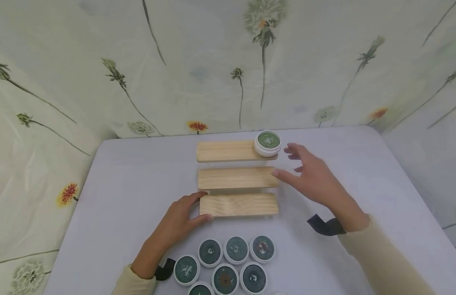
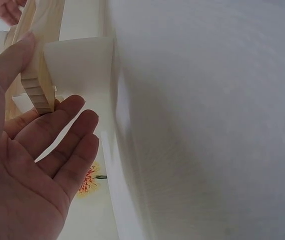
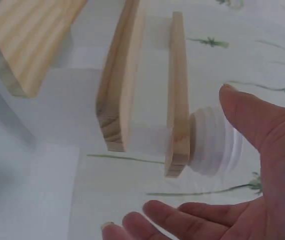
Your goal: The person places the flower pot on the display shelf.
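Observation:
Three pale wooden boards rise in steps on white supports. My left hand [image 1: 178, 217] pinches the left end of the lowest board [image 1: 239, 205], thumb on one face and index finger on the other; its remaining fingers are extended in the left wrist view. A white round jar [image 1: 267, 143] with a green speckled top stands on the right end of the highest board [image 1: 224, 150]. Just right of that jar, my right hand [image 1: 314, 176] hovers with fingers spread and holds nothing. Its thumb overlaps the right end of the middle board [image 1: 235, 178] in the head view.
Several white-rimmed jars with dark green tops, one of them a jar [image 1: 225, 279] with a brown patch, stand grouped on the white table [image 1: 147, 172] in front of the boards. A flower-printed sheet [image 1: 198, 90] hangs behind and at the sides.

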Demonstrator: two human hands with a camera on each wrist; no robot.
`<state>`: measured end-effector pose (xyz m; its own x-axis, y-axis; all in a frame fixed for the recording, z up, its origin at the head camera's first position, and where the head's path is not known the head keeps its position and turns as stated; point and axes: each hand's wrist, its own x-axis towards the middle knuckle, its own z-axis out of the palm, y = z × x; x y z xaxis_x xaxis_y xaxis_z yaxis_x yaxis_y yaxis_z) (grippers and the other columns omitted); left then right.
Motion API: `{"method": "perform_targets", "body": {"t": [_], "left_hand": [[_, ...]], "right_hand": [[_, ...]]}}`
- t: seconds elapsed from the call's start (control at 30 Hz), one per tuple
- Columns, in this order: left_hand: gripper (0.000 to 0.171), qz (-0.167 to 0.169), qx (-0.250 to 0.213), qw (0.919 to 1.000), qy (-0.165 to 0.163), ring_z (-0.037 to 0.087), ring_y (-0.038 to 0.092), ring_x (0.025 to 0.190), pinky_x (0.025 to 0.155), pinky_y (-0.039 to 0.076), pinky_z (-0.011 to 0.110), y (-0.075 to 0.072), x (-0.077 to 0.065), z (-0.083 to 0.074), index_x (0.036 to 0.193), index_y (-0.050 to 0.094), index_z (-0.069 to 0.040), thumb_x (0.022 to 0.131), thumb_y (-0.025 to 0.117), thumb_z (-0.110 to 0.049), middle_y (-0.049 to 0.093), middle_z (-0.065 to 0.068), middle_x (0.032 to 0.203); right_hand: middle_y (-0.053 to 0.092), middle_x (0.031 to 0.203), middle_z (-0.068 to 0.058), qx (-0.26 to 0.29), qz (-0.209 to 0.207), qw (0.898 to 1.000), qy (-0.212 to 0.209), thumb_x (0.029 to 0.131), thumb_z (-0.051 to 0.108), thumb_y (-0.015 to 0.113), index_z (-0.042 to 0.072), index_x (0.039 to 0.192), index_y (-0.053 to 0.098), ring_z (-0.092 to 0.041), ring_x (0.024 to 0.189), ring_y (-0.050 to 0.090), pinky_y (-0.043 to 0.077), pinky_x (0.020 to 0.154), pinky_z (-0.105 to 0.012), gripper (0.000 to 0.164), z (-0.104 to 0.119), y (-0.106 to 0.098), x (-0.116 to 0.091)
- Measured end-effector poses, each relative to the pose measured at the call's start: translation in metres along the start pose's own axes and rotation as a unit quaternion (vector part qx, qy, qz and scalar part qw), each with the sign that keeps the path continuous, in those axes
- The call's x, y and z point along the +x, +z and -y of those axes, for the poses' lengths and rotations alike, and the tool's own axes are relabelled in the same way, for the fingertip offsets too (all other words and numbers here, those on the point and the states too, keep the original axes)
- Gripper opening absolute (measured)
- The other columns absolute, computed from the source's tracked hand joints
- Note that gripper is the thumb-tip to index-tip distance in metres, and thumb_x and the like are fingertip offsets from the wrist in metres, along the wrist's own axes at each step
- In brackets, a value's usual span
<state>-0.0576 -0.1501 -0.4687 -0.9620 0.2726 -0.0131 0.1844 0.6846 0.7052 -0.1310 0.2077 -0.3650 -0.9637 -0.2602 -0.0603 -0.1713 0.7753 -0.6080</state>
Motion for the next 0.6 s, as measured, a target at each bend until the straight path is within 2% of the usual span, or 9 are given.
{"method": "perform_targets", "body": {"t": [0.07,0.13,0.2,0.27,0.33,0.43,0.5,0.6], "left_hand": [[0.071,0.001,0.002,1.0,-0.001,0.032,0.056,0.136,0.111,0.044,0.054,0.0,0.0,-0.001,0.149,0.057,-0.017,0.088,0.084,-0.043,0.062,0.009,0.145],[0.071,0.0,0.006,1.0,-0.003,0.032,0.056,0.136,0.112,0.044,0.054,-0.001,-0.001,-0.001,0.149,0.057,-0.017,0.088,0.084,-0.042,0.062,0.009,0.145],[0.071,-0.001,0.008,1.0,-0.006,0.032,0.056,0.136,0.112,0.044,0.054,-0.001,-0.001,-0.002,0.149,0.057,-0.017,0.088,0.084,-0.041,0.062,0.009,0.145],[0.071,-0.001,0.008,0.9999,-0.007,0.033,0.056,0.136,0.111,0.044,0.054,-0.001,-0.001,-0.002,0.149,0.057,-0.016,0.088,0.085,-0.04,0.062,0.01,0.145],[0.071,0.0,0.007,0.9999,-0.007,0.033,0.056,0.136,0.111,0.044,0.054,-0.001,-0.001,-0.002,0.149,0.057,-0.016,0.088,0.084,-0.041,0.062,0.01,0.145],[0.071,0.003,0.004,1.0,-0.005,0.033,0.057,0.135,0.111,0.044,0.055,-0.001,-0.001,-0.002,0.149,0.057,-0.017,0.089,0.084,-0.042,0.063,0.01,0.144],[0.072,0.004,0.003,1.0,-0.004,0.032,0.058,0.134,0.11,0.045,0.055,0.0,0.0,-0.001,0.149,0.057,-0.017,0.088,0.084,-0.043,0.064,0.01,0.143],[0.072,0.003,0.003,1.0,0.002,0.03,0.06,0.132,0.109,0.047,0.054,0.0,0.001,0.0,0.149,0.057,-0.018,0.088,0.084,-0.043,0.066,0.009,0.14]], "right_hand": [[0.06,0.14,-0.022,-0.018,0.001,1.0,0.016,0.093,0.061,0.072,0.0,0.148,0.048,-0.04,0.122,0.061,0.055,0.096,-0.057,0.085,-0.005,0.004,-0.017],[0.067,0.123,-0.017,-0.033,0.003,0.999,0.009,0.094,0.057,0.074,0.002,0.132,0.061,-0.035,0.111,0.066,0.058,0.091,-0.053,0.068,-0.009,0.009,-0.033],[0.07,0.112,-0.008,-0.047,0.022,0.999,-0.011,0.095,0.051,0.075,0.007,0.119,0.067,-0.027,0.103,0.067,0.059,0.087,-0.049,0.051,-0.01,0.014,-0.049],[0.071,0.108,0.0,-0.055,0.057,0.996,-0.048,0.094,0.047,0.078,0.012,0.116,0.069,-0.02,0.099,0.067,0.059,0.084,-0.045,0.042,-0.011,0.019,-0.064],[0.07,0.112,0.006,-0.06,0.109,0.989,-0.076,0.093,0.047,0.079,0.017,0.122,0.068,-0.016,0.101,0.067,0.059,0.086,-0.043,0.043,-0.009,0.026,-0.077],[0.067,0.129,0.004,-0.06,0.173,0.978,-0.103,0.091,0.048,0.08,0.018,0.135,0.064,-0.02,0.117,0.065,0.056,0.097,-0.047,0.055,-0.005,0.039,-0.093],[0.063,0.139,0.002,-0.061,0.2,0.972,-0.106,0.091,0.044,0.081,0.018,0.141,0.06,-0.023,0.127,0.061,0.051,0.105,-0.051,0.061,-0.003,0.049,-0.099],[0.059,0.147,-0.003,-0.063,0.212,0.968,-0.117,0.089,0.034,0.084,0.016,0.146,0.057,-0.028,0.135,0.056,0.048,0.109,-0.053,0.065,-0.002,0.062,-0.103]]}}
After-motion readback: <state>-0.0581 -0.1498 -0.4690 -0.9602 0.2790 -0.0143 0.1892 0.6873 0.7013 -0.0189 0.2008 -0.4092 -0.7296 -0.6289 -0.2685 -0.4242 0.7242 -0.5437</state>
